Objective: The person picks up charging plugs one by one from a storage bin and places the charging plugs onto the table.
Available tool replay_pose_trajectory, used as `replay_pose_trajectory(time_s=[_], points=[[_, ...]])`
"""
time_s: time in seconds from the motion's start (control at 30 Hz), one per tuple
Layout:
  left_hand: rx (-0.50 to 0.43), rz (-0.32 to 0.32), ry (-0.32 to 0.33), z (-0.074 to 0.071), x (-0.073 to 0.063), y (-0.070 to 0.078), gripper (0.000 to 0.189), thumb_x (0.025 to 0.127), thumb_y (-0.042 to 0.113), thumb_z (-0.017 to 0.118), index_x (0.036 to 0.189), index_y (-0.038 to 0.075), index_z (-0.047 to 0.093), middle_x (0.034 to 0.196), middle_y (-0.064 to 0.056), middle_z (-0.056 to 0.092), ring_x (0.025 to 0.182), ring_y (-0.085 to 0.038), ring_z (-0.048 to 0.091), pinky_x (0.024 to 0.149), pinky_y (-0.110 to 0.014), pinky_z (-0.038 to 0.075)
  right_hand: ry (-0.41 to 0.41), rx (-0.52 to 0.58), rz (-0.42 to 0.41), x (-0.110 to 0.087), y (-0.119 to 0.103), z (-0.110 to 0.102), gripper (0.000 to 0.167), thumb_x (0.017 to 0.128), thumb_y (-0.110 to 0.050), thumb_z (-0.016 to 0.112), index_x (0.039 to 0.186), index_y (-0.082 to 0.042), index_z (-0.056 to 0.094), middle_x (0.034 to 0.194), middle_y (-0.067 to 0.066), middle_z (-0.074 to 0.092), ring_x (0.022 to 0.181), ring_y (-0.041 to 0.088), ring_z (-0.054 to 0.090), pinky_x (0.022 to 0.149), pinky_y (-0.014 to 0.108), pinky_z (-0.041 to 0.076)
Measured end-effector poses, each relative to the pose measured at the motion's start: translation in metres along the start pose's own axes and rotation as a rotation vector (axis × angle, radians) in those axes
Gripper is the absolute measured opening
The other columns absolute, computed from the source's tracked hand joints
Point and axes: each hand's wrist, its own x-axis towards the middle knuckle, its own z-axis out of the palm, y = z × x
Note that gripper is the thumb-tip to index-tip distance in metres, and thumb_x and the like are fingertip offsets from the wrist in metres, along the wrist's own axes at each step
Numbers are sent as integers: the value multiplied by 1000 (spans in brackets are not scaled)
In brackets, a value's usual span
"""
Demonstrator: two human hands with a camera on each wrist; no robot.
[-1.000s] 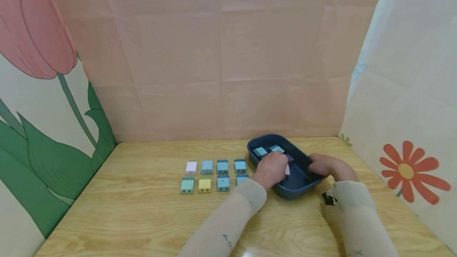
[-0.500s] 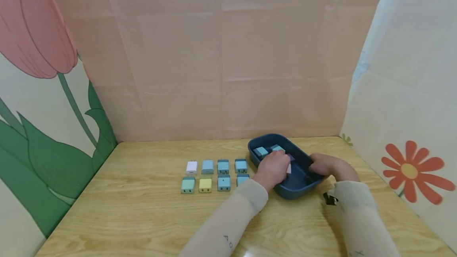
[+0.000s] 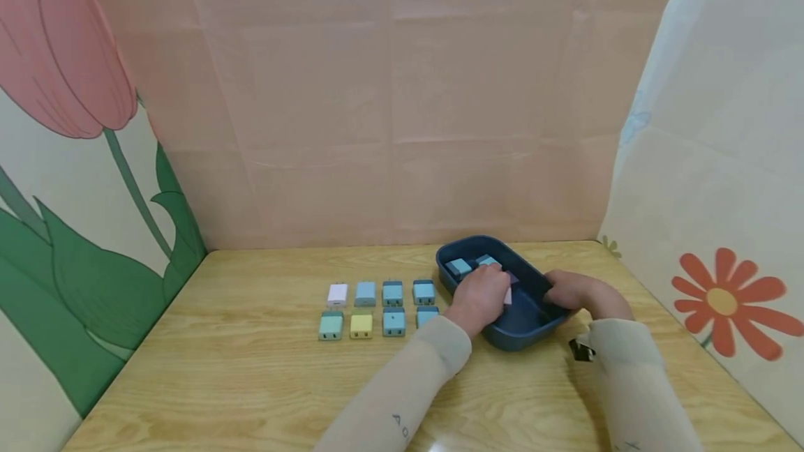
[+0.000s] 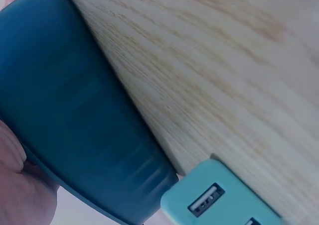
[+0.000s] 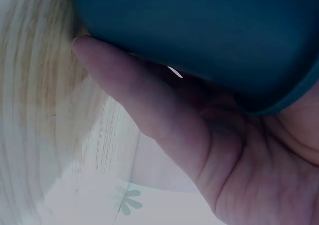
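A dark blue tray point(image 3: 518, 340) stands at a slant on the wooden table. My left hand point(image 3: 480, 298) reaches down into it with bent fingers; the fingertips are hidden, so whether they grip anything cannot be told. Beside those fingers a pale lilac piece point(image 3: 507, 296) shows, and beyond them lie blue chargers point(image 3: 458, 268). My right hand point(image 3: 581, 293) holds the tray's right side, fingers over the rim and thumb point(image 5: 144, 98) along the outer wall. In the left wrist view, part of the left hand point(image 4: 22, 185) crosses the rim above the tray wall point(image 4: 84, 105).
Left of the tray, USB plug chargers stand in two rows: a lilac one point(image 3: 337, 295), a green one point(image 3: 330, 326), a yellow one point(image 3: 361, 326) and several blue ones point(image 3: 393, 322). A blue one point(image 4: 219, 197) is close to the tray wall. Printed cloth walls surround the table point(image 3: 239, 382).
Both hands stay where they were at the tray. The left fingers shift only very slightly inside it, and the chargers in rows are unmoved.
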Motion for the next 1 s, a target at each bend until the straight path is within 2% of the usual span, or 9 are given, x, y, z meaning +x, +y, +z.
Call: replay_pose_trajectory(time_s=[0.27, 0.37, 0.5, 0.57, 0.83, 1.0], points=[[-1, 3, 7, -1, -1, 0, 14, 104, 25, 75, 115, 27, 82, 120, 6, 73, 104, -7, 70, 88, -21, 62, -6, -9, 9, -3, -1, -1, 36, 93, -8, 61, 123, 10, 65, 107, 15, 69, 96, 27, 64, 85, 38, 52], [-27, -20, -2, -2, 0, 0, 15, 100, 27, 80, 115, 27, 82, 120, 6, 73, 105, -7, 69, 88, -22, 62, -5, -8, 8, -3, 0, -1, 34, 93, -8, 61, 122, 10, 65, 106, 14, 69, 95, 27, 63, 84, 37, 52], [-40, -37, 2, -4, 2, -1, 20, 98, 30, 83, 118, 26, 81, 121, 7, 71, 105, -8, 66, 89, -22, 62, 11, 2, -4, -3, 2, 0, 31, 92, -7, 61, 118, 11, 64, 102, 15, 67, 90, 25, 64, 76, 34, 53], [-29, -32, 17, -5, 1, -2, 23, 97, 31, 83, 120, 26, 80, 122, 7, 70, 105, -9, 66, 89, -22, 62, 16, 6, -10, -2, 2, 1, 30, 92, -6, 61, 116, 11, 63, 101, 15, 66, 89, 25, 64, 72, 34, 53], [-24, -23, 92, -12, -4, -10, 36, 93, 34, 88, 125, 22, 77, 124, 5, 71, 108, -10, 64, 93, -20, 61, 3, 21, 4, -1, 1, 1, 29, 93, -7, 60, 116, 10, 63, 100, 14, 65, 88, 25, 64, 72, 34, 54], [-33, -12, 111, -23, -10, -17, 40, 92, 35, 88, 128, 22, 77, 127, 5, 71, 108, -10, 64, 95, -18, 60, 0, -8, 22, -2, 1, 0, 32, 94, -8, 60, 120, 9, 64, 106, 14, 68, 93, 26, 63, 79, 36, 53]])
